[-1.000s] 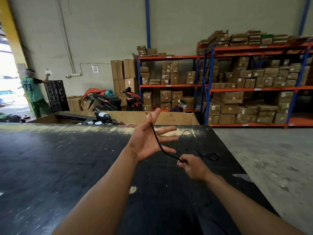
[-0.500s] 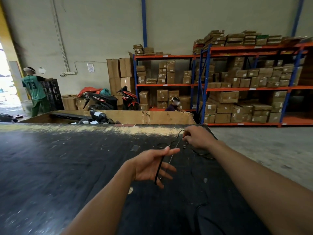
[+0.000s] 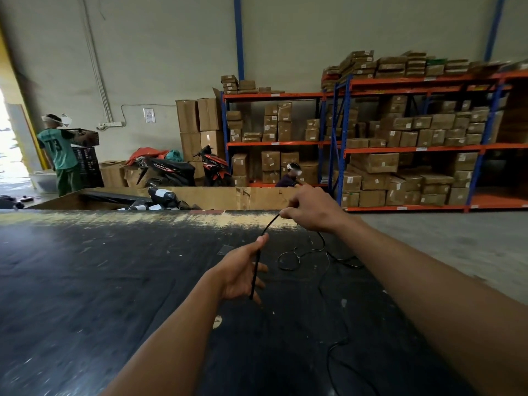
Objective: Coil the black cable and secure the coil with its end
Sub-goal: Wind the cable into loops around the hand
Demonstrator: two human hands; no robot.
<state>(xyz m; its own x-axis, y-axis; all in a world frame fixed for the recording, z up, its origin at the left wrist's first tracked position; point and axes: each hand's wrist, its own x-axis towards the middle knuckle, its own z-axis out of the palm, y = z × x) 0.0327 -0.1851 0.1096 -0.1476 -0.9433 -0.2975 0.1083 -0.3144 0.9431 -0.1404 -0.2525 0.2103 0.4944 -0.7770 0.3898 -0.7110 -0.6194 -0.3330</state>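
While the black cable (image 3: 258, 261) is running across the open palm of the left hand (image 3: 241, 274), the person is stretching a length of it up toward the right hand (image 3: 310, 208), which is pinching it between thumb and fingertips near the far edge of the dark table (image 3: 100, 281). The left hand's fingers are spread apart and only loosely curled, with the thumb lying beside the cable; whether the thumb is actually pressing the strand down cannot be told. Beyond the right hand, the rest of the cable is lying slack on the table in loose, crossing loops (image 3: 308, 257), and a further strand is trailing down the tabletop toward the near right edge.

Judging from this, the coiling is only just beginning: no finished turn is sitting in the left hand yet. The main risk is that the strand is resting on an open hand, so any pull from the right hand could be dragging it off the palm before a turn is formed. The slack loops on the table are crossing one another, so drawing them in quickly could be tightening them into a snag. The trailing strand near the table's edge might also be slipping off and tugging on the rest.
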